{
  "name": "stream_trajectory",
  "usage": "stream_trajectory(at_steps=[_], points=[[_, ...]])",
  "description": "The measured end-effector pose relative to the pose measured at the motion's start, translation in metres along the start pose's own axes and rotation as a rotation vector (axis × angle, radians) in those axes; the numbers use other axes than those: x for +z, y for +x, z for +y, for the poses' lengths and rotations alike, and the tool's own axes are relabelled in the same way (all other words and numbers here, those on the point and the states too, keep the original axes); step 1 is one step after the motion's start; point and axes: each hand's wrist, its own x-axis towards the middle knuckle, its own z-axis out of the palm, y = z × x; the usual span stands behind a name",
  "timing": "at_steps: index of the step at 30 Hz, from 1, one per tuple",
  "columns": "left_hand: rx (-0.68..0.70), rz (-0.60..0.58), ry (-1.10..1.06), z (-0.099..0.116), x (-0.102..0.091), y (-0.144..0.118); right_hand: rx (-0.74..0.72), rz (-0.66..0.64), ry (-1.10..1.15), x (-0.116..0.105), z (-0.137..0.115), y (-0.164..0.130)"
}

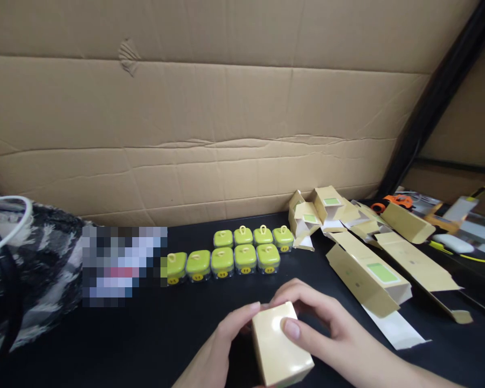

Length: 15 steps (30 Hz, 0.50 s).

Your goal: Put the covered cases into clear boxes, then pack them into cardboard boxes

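Note:
Between my two hands is a small cream cardboard box (281, 347), tilted over the front of the black table. My right hand (327, 323) grips it, with the thumb flat on its near face and the fingers behind its top edge. My left hand (226, 337) wraps the box's left side, fingertips at the upper left corner. The box's lower end runs close to the bottom of the view. Beyond my hands, several small clear containers with green lids (245, 258) stand in two rows, each lid with a loop and most fronts with a yellow label.
Opened, flattened cream boxes (359, 272) lie scattered at the right. Behind them are orange-handled scissors (402, 201) and a white rounded object (452, 243). A cardboard wall (210, 108) closes off the back. Black-and-white patterned fabric (44, 258) and a blurred-out patch sit at the left.

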Motion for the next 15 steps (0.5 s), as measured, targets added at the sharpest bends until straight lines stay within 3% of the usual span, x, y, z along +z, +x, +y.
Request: stream_trajectory(at_steps=[5, 9, 15], points=[[0.234, -0.077, 0.005, -0.004, -0.002, 0.009, 0.016, 0.006, -0.012, 0.000, 0.003, 0.000], [0.091, -0.070, -0.084, 0.007, -0.002, 0.010, -0.071, 0.021, -0.092, 0.001, 0.001, 0.000], [0.118, -0.047, -0.152, 0.011, 0.001, 0.009, -0.245, 0.045, -0.111, 0.001, 0.002, -0.001]])
